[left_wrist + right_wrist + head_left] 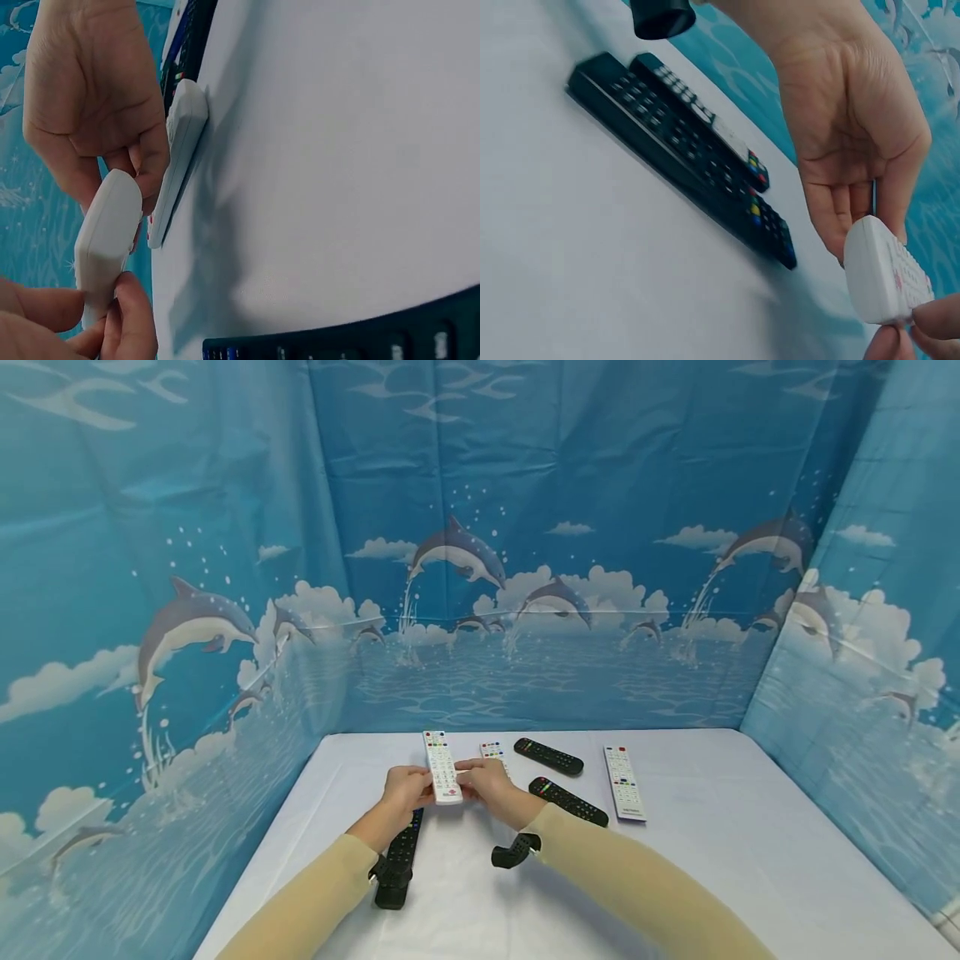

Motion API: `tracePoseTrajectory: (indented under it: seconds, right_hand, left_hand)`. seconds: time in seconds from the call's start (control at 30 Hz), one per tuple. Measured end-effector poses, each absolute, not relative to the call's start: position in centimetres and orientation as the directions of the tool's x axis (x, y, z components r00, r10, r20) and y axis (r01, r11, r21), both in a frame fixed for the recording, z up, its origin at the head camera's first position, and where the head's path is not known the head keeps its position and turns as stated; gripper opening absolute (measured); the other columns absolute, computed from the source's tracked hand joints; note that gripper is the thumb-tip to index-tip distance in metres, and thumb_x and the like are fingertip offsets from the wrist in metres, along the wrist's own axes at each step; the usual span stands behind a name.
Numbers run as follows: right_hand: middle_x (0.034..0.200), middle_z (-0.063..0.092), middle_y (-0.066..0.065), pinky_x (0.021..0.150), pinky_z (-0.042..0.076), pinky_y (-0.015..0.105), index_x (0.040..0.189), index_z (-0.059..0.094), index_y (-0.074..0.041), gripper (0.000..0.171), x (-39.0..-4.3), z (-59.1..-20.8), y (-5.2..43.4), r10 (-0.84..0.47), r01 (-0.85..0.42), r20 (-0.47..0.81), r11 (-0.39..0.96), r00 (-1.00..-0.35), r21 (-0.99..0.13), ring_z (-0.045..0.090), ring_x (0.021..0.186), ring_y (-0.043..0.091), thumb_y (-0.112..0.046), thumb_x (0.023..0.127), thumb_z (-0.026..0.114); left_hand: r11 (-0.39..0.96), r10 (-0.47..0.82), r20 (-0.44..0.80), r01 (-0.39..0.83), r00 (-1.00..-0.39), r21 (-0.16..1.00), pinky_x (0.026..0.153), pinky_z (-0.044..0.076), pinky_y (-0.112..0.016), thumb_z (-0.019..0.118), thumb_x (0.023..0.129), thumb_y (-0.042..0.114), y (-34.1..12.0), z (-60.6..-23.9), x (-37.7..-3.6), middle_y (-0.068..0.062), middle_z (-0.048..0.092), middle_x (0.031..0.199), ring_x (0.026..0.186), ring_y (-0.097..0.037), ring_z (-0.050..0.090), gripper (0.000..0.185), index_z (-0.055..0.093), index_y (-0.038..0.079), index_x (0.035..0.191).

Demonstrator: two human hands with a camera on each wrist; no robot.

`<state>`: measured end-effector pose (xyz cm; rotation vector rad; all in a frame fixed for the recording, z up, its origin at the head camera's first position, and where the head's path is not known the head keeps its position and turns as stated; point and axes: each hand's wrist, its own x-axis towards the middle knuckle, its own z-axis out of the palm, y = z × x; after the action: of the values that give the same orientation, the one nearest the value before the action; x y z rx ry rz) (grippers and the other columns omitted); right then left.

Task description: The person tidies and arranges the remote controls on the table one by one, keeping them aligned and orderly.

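White remote (pixel 442 767): held above the table (pixel 712 852), between both hands.
Left hand (pixel 405 789): fingers pinching its near end.
Right hand (pixel 487 781): fingers pinching its right edge.
Black remote (pixel 567 802): just right of the white remote.

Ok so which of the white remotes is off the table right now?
The white remote farthest left, pinched at its near end by the left hand and right hand. The other two white ones lie flat on the table.
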<state>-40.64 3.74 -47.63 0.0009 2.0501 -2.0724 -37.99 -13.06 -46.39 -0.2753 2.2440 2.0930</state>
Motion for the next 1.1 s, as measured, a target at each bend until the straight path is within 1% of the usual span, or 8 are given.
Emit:
tracePoseTrajectory:
  seconds: [0.13, 0.33, 0.43, 0.57, 0.73, 0.93, 1.1]
  right_hand:
    - [0.104, 0.071, 0.015, 0.065, 0.057, 0.027, 0.124, 0.067, 0.004, 0.035, -39.4, -48.1, 3.8, -0.144, 0.14, -0.133, -0.039, -0.981, -0.989, 0.065, 0.075, 0.015, 0.003, 0.089, 0.065]
    - [0.109, 0.068, 0.017, 0.078, 0.059, 0.034, 0.125, 0.065, 0.005, 0.04, -37.4, -48.3, 4.0, -0.154, 0.138, -0.128, -0.054, -0.98, -0.989, 0.068, 0.083, 0.018, 0.005, 0.086, 0.066]
    - [0.11, 0.068, 0.018, 0.08, 0.059, 0.036, 0.129, 0.062, 0.004, 0.044, -36.3, -48.3, 4.3, -0.187, 0.151, -0.14, -0.046, -0.972, -0.987, 0.069, 0.085, 0.019, 0.004, 0.085, 0.066]
    - [0.106, 0.069, 0.019, 0.077, 0.06, 0.034, 0.133, 0.058, 0.004, 0.049, -34.9, -48.6, 4.8, -0.231, 0.175, -0.161, -0.04, -0.96, -0.984, 0.07, 0.083, 0.02, 0.004, 0.086, 0.066]
    - [0.103, 0.068, 0.018, 0.076, 0.06, 0.032, 0.137, 0.055, 0.003, 0.055, -33.5, -49.2, 5.3, -0.262, 0.212, -0.197, -0.029, -0.945, -0.977, 0.07, 0.08, 0.02, 0.002, 0.084, 0.068]
    - [0.103, 0.067, 0.02, 0.079, 0.06, 0.035, 0.138, 0.052, 0.006, 0.058, -31.8, -49.6, 5.7, -0.303, 0.221, -0.2, -0.036, -0.932, -0.975, 0.07, 0.082, 0.021, 0.004, 0.082, 0.068]
    - [0.104, 0.067, 0.02, 0.08, 0.06, 0.036, 0.137, 0.049, 0.01, 0.058, -30.6, -49.8, 5.9, -0.312, 0.24, -0.22, -0.028, -0.924, -0.97, 0.071, 0.085, 0.022, 0.005, 0.082, 0.066]
  left_hand:
    - [0.113, -0.062, -0.155, -0.161, -0.986, 0.98, 0.083, 0.058, -0.04, 0.056, 0.102, 0.008, -13.3, -46.5, -37.1, -0.023, 0.063, 0.119, 0.099, -0.027, 0.068, 0.038, 0.054, -0.012, 0.134]
    - [0.166, -0.009, -0.149, -0.148, -0.989, 0.975, 0.079, 0.059, -0.037, 0.058, 0.1, 0.008, -13.7, -46.5, -35.3, -0.021, 0.065, 0.116, 0.093, -0.023, 0.068, 0.038, 0.054, -0.013, 0.132]
    - [0.184, 0.013, -0.156, -0.151, -0.988, 0.971, 0.078, 0.059, -0.038, 0.058, 0.1, 0.007, -13.8, -46.6, -34.3, -0.019, 0.065, 0.114, 0.093, -0.023, 0.068, 0.038, 0.055, -0.014, 0.132]
    - [0.228, 0.031, -0.164, -0.153, -0.986, 0.962, 0.078, 0.059, -0.038, 0.06, 0.1, 0.007, -13.8, -46.7, -33.0, -0.017, 0.066, 0.111, 0.093, -0.022, 0.068, 0.036, 0.057, -0.013, 0.129]
    - [0.295, 0.063, -0.144, -0.12, -0.987, 0.948, 0.074, 0.06, -0.036, 0.062, 0.097, 0.005, -13.8, -46.8, -31.5, -0.016, 0.067, 0.107, 0.089, -0.022, 0.069, 0.036, 0.058, -0.014, 0.127]
    - [0.364, 0.083, -0.121, -0.082, -0.989, 0.928, 0.067, 0.06, -0.036, 0.064, 0.093, 0.002, -13.6, -47.1, -29.9, -0.012, 0.067, 0.097, 0.079, -0.019, 0.069, 0.039, 0.058, -0.012, 0.129]
    - [0.412, 0.076, -0.131, -0.089, -0.989, 0.907, 0.063, 0.06, -0.036, 0.066, 0.091, 0.002, -13.3, -47.4, -29.1, -0.01, 0.067, 0.093, 0.076, -0.018, 0.068, 0.037, 0.061, -0.011, 0.125]
